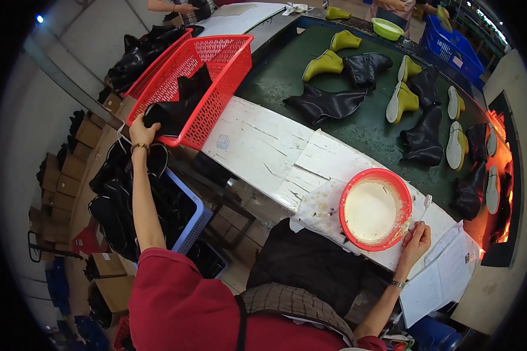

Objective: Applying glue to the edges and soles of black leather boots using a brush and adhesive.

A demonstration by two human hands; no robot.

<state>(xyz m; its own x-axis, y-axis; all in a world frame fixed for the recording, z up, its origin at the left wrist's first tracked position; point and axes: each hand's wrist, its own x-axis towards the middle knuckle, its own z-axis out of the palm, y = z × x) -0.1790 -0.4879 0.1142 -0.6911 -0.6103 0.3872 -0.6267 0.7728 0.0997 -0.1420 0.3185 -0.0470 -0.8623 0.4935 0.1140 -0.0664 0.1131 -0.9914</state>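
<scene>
At the far left my left hand [143, 133] is closed on a black boot [178, 108], which is inside a red perforated basket [222, 64]. Close to the right rim of a red bowl [351, 228], my right hand [416, 238] pinches what looks like a small brush [428, 201] with a pale tip. Creamy white paste [370, 210] fills much of the bowl, with smears along its inner wall. The bowl stands on a stained cloth [322, 213] at the white table edge [263, 146].
A dark green conveyor belt [275, 88] carries black boots [328, 105] and yellow-green shoe parts [323, 65] toward a glowing orange heater [500, 175]. Papers [442, 281] lie at right. A blue crate [193, 225] and stacked cartons [73, 167] stand left. Other people work at the far side.
</scene>
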